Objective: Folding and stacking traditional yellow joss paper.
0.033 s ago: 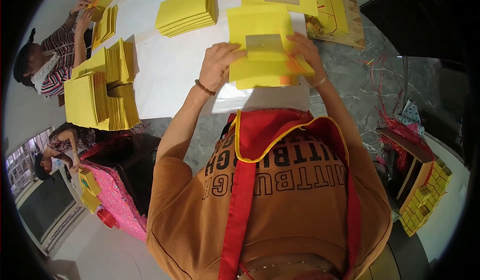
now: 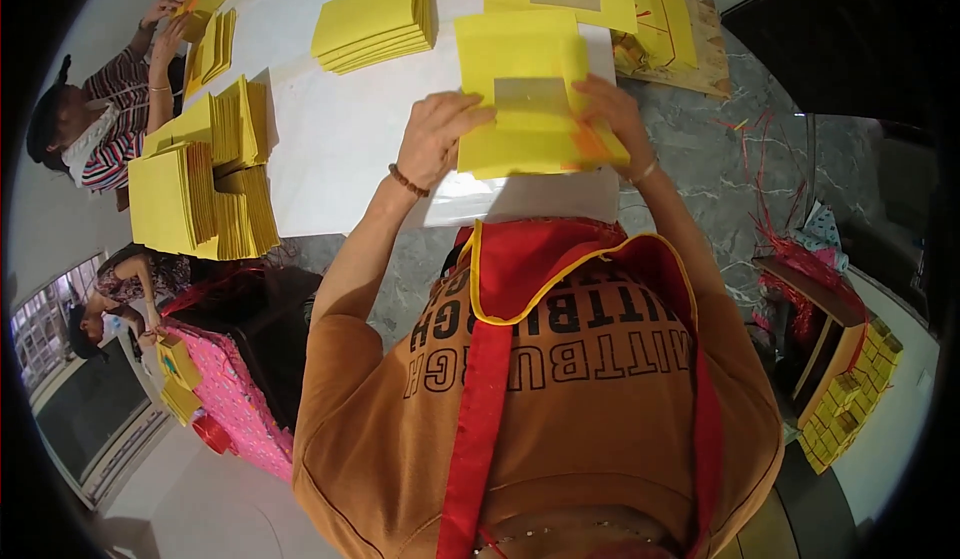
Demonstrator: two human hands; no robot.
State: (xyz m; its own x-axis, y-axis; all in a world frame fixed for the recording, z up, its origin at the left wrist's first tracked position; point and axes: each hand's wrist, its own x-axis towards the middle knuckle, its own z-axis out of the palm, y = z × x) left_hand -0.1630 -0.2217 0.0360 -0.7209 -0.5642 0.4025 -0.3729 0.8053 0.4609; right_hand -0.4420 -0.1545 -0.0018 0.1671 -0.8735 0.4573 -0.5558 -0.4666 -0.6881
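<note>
The left hand [image 2: 435, 139] and the right hand [image 2: 612, 109] both hold one flat yellow paper envelope with a clear square window [image 2: 530, 99], raised a little above the white tabletop [image 2: 340, 149] and directly in front of the person's chest. The grip of each hand is closed on the envelope: the left pinches its left edge, and the right pinches the right edge, near a small orange spot on the paper.

I think the main risk is a crease. The paper is thin and is held only at the two sides, so an uneven pull could bend it or wrinkle the clear window. The right fingers cover one corner, so I cannot tell if that corner is already folded.

A second risk is the crowded surface. A neat stack of yellow envelopes [image 2: 375, 24] lies just beyond the hands, and taller piles of yellow envelopes [image 2: 200, 194] stand at the left edge of the tabletop. A wide movement of the elbow could push them over. Another person's hands [image 2: 165, 24] work at the far left, well apart.
</note>
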